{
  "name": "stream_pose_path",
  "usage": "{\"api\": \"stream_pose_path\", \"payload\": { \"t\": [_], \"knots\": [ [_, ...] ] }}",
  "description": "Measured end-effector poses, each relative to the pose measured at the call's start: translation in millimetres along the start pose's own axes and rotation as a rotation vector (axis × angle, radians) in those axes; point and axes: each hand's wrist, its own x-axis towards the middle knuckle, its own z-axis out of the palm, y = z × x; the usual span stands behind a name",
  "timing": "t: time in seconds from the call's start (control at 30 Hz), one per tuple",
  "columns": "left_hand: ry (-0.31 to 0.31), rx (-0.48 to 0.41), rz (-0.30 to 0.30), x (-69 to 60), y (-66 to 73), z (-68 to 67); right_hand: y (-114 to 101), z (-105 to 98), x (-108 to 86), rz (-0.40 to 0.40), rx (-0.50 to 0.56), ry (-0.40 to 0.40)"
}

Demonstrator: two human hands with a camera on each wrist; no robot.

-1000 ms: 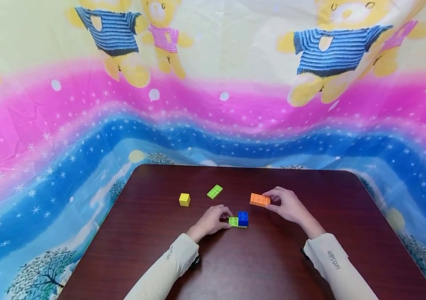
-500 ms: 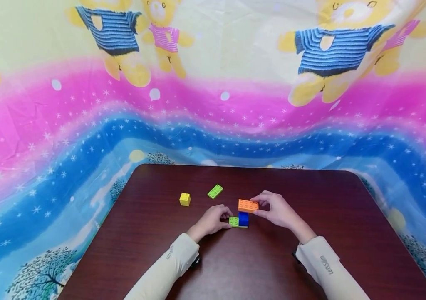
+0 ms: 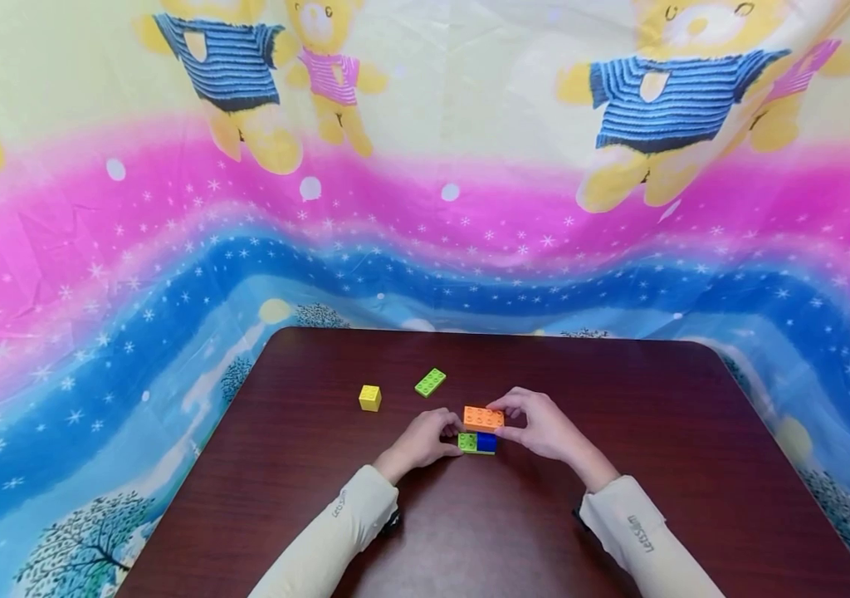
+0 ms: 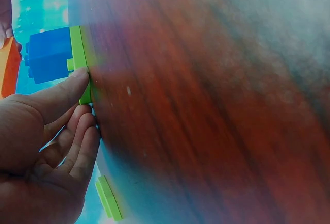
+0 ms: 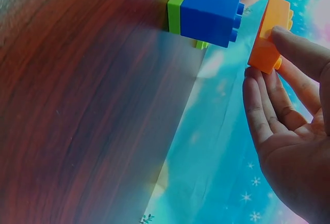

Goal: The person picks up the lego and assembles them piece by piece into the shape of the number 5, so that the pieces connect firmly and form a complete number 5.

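On the table lies a flat green plate [image 3: 467, 443] with a blue brick [image 3: 486, 442] on its right half. My left hand [image 3: 422, 439] pinches the plate's left end between thumb and fingers; the left wrist view shows the thumb on the plate's edge [image 4: 79, 48]. Just above the blue brick, my right hand [image 3: 544, 424] grips an orange brick [image 3: 482, 417] by its right end. In the right wrist view, a gap separates the orange brick [image 5: 268, 33] from the studs of the blue brick [image 5: 210, 15].
A yellow brick [image 3: 369, 399] stands to the left on the dark wooden table [image 3: 305, 515]. Behind my left hand lies another green plate [image 3: 431, 382], set at an angle. A patterned cloth [image 3: 425, 216] hangs behind the table.
My right hand has carried the orange brick leftward and a little toward the front, over the blue brick. My left hand has stayed at the green plate.
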Motion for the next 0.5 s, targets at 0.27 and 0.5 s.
{"api": "stream_pose_path", "payload": {
  "t": [0.27, 0.5],
  "knots": [
    [-0.006, 0.014, -0.016, -0.1, 1.3, -0.8, 0.4, 6.4, 1.4, 0.023, 0.022, -0.006],
    [-0.006, 0.017, -0.023, -0.4, 1.0, -0.1, -0.6, 9.9, 2.2, 0.044, 0.034, -0.014]
  ]
}}
